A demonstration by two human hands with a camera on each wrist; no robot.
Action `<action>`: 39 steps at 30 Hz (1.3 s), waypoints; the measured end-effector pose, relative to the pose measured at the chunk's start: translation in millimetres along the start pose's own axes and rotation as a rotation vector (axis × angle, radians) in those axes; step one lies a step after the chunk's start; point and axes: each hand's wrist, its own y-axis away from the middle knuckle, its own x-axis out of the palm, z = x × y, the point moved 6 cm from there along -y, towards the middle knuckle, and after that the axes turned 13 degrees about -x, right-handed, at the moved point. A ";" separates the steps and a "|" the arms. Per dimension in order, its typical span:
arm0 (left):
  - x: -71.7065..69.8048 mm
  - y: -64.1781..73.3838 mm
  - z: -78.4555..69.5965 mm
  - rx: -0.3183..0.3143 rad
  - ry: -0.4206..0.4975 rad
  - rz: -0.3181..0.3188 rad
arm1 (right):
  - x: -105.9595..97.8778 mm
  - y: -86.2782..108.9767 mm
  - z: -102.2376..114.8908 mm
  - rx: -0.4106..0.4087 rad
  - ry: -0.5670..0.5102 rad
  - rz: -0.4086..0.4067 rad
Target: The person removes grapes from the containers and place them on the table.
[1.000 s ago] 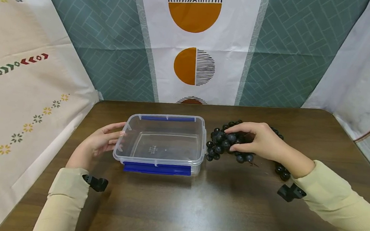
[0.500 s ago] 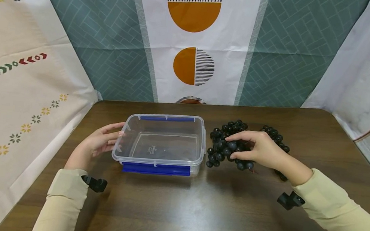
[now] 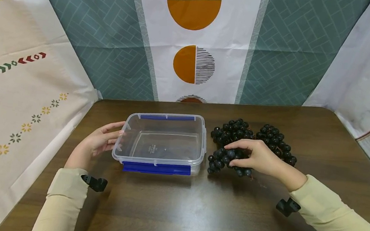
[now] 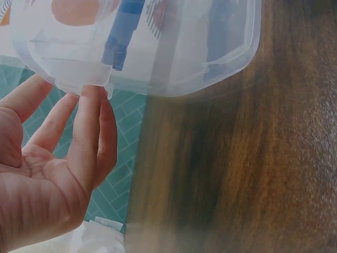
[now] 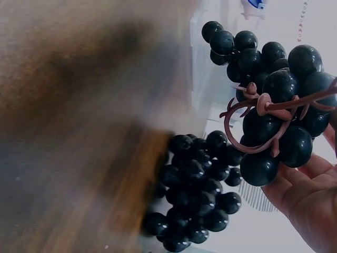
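Note:
My right hand holds a bunch of dark grapes just right of the container. In the right wrist view, this bunch hangs off the table with its curled brown stem facing the camera. Two more grape bunches lie behind: one beyond the held bunch, another to its right. A clear plastic container with blue latches stands lidless and holds nothing. At its left end are the fingers of my left hand; the left wrist view shows fairly straight fingers touching its rim.
Everything stands on a brown wooden table. Its back edge meets a patterned teal and white cloth. Pale cloths hang at both sides. A small black camera sits at the right cuff, another at the left.
My right hand has drawn the held grape bunch toward the near side, apart from the bunches behind it, which now show more fully. The left hand and container have stayed put.

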 end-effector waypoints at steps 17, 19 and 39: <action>1.8 -1.1 0.2 -0.002 0.009 -0.004 | 9.4 11.1 -8.8 0.005 0.029 0.075; 1.7 -1.1 -0.2 0.000 0.009 -0.003 | 9.0 12.6 -9.5 0.004 0.034 0.086; 0.4 -0.5 0.4 -0.008 0.007 0.006 | 13.8 32.5 -18.9 -0.022 0.100 0.223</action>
